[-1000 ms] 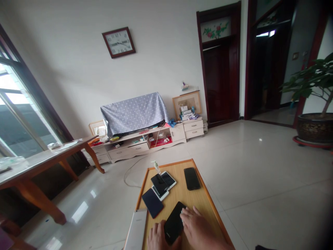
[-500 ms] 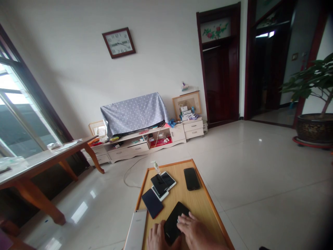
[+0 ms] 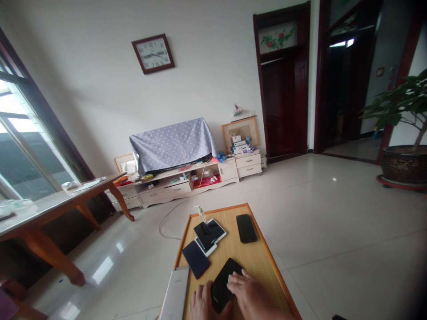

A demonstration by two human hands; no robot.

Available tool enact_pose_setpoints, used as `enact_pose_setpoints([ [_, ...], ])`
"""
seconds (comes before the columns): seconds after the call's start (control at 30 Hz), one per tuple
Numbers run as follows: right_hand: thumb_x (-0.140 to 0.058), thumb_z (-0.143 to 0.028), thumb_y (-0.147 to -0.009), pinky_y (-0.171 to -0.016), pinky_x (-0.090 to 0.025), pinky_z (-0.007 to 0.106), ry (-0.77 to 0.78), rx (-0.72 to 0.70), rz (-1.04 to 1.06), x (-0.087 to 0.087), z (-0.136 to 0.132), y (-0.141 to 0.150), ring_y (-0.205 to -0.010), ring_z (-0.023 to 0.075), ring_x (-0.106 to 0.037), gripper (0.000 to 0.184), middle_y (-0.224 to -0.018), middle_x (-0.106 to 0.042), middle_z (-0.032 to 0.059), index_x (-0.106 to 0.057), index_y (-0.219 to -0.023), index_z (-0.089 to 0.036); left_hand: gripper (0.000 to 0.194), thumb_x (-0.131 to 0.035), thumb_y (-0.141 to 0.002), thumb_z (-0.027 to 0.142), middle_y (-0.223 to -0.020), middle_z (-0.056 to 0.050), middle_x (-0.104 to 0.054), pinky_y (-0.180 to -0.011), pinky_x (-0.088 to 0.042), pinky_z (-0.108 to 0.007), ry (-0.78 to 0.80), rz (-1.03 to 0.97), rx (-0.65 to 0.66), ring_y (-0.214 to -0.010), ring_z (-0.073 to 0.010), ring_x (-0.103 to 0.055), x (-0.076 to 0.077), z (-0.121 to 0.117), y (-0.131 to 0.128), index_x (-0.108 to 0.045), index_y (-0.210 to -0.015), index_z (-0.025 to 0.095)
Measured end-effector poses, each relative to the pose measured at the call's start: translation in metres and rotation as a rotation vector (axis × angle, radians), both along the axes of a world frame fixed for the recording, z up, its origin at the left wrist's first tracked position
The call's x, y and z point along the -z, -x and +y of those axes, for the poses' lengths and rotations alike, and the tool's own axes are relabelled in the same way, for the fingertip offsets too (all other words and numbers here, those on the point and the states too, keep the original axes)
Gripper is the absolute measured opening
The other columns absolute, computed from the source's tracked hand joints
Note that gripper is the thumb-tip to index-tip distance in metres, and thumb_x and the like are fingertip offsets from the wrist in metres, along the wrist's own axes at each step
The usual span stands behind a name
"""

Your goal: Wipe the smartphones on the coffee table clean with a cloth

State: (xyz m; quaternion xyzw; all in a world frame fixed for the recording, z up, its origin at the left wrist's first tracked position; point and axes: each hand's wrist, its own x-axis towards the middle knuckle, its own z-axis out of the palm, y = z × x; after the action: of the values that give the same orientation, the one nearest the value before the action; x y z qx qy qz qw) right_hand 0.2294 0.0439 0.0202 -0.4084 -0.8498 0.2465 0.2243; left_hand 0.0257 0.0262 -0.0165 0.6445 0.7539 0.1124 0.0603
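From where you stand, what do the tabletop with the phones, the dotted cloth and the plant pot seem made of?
Tabletop: wood or wood-look laminate, smooth; pale grain shows inside an orange-brown edge.
Dotted cloth: probably thin fabric, matte; it drapes softly without shine.
Plant pot: perhaps glazed ceramic; dark, patterned surface, too far to be sure.

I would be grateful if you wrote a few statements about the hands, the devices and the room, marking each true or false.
1. The bare left hand and right hand both touch the flat black device. True.
2. The dark blue rectangular device lies under the right hand. False: the blue device lies on the orange-edged wooden table, untouched.
3. The dark-framed clock hangs above the pale blue dotted cloth. True.
4. The leafy plant's dark pot stands on that table. False: the pot stands on a red base.
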Motion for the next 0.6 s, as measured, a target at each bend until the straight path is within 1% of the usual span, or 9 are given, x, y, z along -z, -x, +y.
enact_pose_setpoints([
  [0.1, -0.039, -0.020, -0.095, -0.116, -0.038, 0.043, -0.013, 0.167, 0.067, 0.015, 0.010, -0.004, -0.130, 0.0243, -0.059, 0.045, -0.137, -0.066, 0.0112, -0.071, -0.127, -0.022, 0.077, -0.062, -0.068, 0.061, -0.126, -0.013, -0.065, -0.103, -0.045, -0.039, 0.011, -0.007, -0.003, -0.121, -0.0312, -0.060, -0.006, -0.002, -0.001, -0.059, -0.133, 0.020],
  [0.17, -0.038, -0.023, -0.096, -0.109, -0.046, 0.039, 0.018, 0.271, 0.134, 0.020, 0.015, -0.003, -0.123, 0.0240, -0.064, 0.044, -0.130, -0.070, 0.0120, -0.071, -0.125, -0.021, 0.076, -0.063, -0.068, 0.060, -0.126, -0.012, -0.065, -0.103, -0.045, -0.038, 0.022, -0.002, -0.011, -0.121, -0.0311, -0.060, -0.010, -0.003, -0.002, -0.059, -0.133, 0.022],
  [0.23, -0.038, -0.027, -0.098, -0.101, -0.051, 0.035, 0.058, 0.338, 0.228, 0.019, 0.017, 0.000, -0.114, 0.0229, -0.069, 0.042, -0.124, -0.073, 0.0106, -0.071, -0.125, -0.022, 0.076, -0.063, -0.068, 0.059, -0.127, -0.013, -0.065, -0.103, -0.045, -0.039, 0.031, 0.004, -0.010, -0.121, -0.0316, -0.060, -0.012, -0.004, -0.003, -0.058, -0.133, 0.021],
  [0.33, -0.041, -0.030, -0.098, -0.093, -0.052, 0.030, 0.086, 0.356, 0.312, 0.012, 0.014, 0.006, -0.108, 0.0212, -0.070, 0.039, -0.119, -0.075, 0.0077, -0.069, -0.124, -0.025, 0.076, -0.063, -0.068, 0.058, -0.127, -0.013, -0.064, -0.103, -0.044, -0.040, 0.048, 0.011, -0.008, -0.121, -0.0317, -0.059, -0.015, -0.004, -0.005, -0.058, -0.134, 0.020],
  [0.43, -0.043, -0.024, -0.096, -0.086, -0.051, 0.026, 0.066, 0.361, 0.236, 0.009, 0.011, 0.010, -0.099, 0.0186, -0.071, 0.032, -0.110, -0.075, 0.0046, -0.069, -0.115, -0.025, 0.075, -0.063, -0.069, 0.057, -0.127, -0.013, -0.064, -0.102, -0.045, -0.040, 0.063, 0.021, -0.011, -0.122, -0.0313, -0.059, -0.016, -0.004, -0.005, -0.057, -0.134, 0.020],
  [0.5, -0.044, -0.017, -0.093, -0.084, -0.049, 0.026, 0.008, 0.371, 0.159, 0.010, 0.011, 0.012, -0.093, 0.0172, -0.068, 0.029, -0.102, -0.073, 0.0026, -0.069, -0.104, -0.025, 0.075, -0.063, -0.069, 0.057, -0.128, -0.012, -0.064, -0.102, -0.044, -0.039, 0.062, 0.025, -0.011, -0.123, -0.0310, -0.058, -0.015, -0.003, -0.005, -0.057, -0.135, 0.021],
  [0.6, -0.045, -0.010, -0.089, -0.085, -0.046, 0.027, -0.091, 0.404, 0.076, 0.014, 0.010, 0.016, -0.094, 0.0176, -0.064, 0.025, -0.101, -0.068, 0.0031, -0.066, -0.092, -0.024, 0.076, -0.063, -0.069, 0.057, -0.129, -0.012, -0.064, -0.104, -0.044, -0.038, 0.059, 0.022, -0.010, -0.124, -0.0306, -0.058, -0.013, -0.003, -0.004, -0.057, -0.136, 0.021],
])
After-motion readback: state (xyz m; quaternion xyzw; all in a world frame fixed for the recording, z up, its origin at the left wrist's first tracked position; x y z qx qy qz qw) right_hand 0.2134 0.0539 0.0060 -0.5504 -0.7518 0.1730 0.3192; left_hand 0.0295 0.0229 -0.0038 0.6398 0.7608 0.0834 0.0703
